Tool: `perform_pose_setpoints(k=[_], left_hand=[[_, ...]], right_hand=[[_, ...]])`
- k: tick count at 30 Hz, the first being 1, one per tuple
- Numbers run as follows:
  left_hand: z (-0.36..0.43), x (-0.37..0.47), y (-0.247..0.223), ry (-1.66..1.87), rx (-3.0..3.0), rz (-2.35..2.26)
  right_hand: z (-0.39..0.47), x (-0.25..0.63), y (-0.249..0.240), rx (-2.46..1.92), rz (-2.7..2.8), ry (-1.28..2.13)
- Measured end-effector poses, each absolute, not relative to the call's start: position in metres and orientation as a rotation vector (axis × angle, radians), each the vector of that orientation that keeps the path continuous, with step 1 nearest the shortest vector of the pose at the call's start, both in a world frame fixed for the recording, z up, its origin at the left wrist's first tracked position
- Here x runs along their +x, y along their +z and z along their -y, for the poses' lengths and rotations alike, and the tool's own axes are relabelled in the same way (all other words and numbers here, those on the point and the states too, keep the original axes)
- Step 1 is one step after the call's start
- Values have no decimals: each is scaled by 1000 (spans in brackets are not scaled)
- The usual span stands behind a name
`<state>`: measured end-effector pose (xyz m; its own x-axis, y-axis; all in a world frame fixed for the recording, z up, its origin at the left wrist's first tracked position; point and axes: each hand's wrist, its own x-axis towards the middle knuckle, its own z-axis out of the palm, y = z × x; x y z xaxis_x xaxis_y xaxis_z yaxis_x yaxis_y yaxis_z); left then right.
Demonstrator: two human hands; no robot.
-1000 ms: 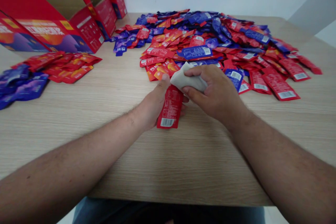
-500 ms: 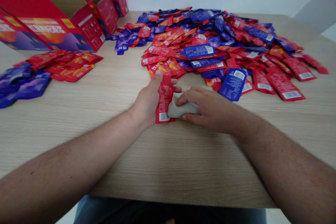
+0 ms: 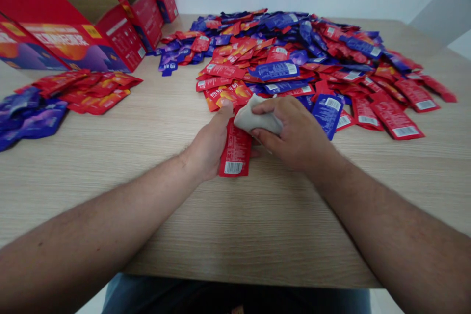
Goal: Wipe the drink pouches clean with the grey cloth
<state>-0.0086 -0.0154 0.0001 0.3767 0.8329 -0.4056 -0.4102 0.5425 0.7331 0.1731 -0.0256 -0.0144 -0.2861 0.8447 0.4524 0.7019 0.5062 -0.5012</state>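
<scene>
My left hand (image 3: 213, 142) holds a red sachet (image 3: 235, 152), its barcode end toward me and its printed back facing up. The thumb lies along the sachet's upper left edge, and the other fingers are mostly hidden beneath it. In my right hand (image 3: 290, 127) is a bunched pale grey cloth (image 3: 257, 117), pressed on the upper part of that sachet. Just beyond both hands lies a large heap of red and blue sachets (image 3: 275, 71).
Open red boxes (image 3: 121, 39) stand at the back left. In front of them, red sachets (image 3: 99, 91) and blue sachets (image 3: 37, 117) lie grouped on the wooden table (image 3: 235, 235). A white wall rises behind the heap.
My right hand has moved the cloth away from me, from the lower right part of the red sachet to its upper end. The sachet's barcode end now shows more fully.
</scene>
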Motion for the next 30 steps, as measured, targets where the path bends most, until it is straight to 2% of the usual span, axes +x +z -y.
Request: perform_pose_setpoints(k=[3, 9, 16, 30], left_hand=[[16, -9, 0, 855, 586, -849], [13, -16, 0, 832, 558, -961], [10, -7, -3, 914, 545, -772], [7, -15, -5, 958, 429, -791]], right_hand=[[26, 176, -10, -1262, 2092, 296], [46, 169, 0, -922, 2472, 763], [25, 178, -15, -1207, 2164, 349], [34, 169, -15, -1252, 2128, 542]])
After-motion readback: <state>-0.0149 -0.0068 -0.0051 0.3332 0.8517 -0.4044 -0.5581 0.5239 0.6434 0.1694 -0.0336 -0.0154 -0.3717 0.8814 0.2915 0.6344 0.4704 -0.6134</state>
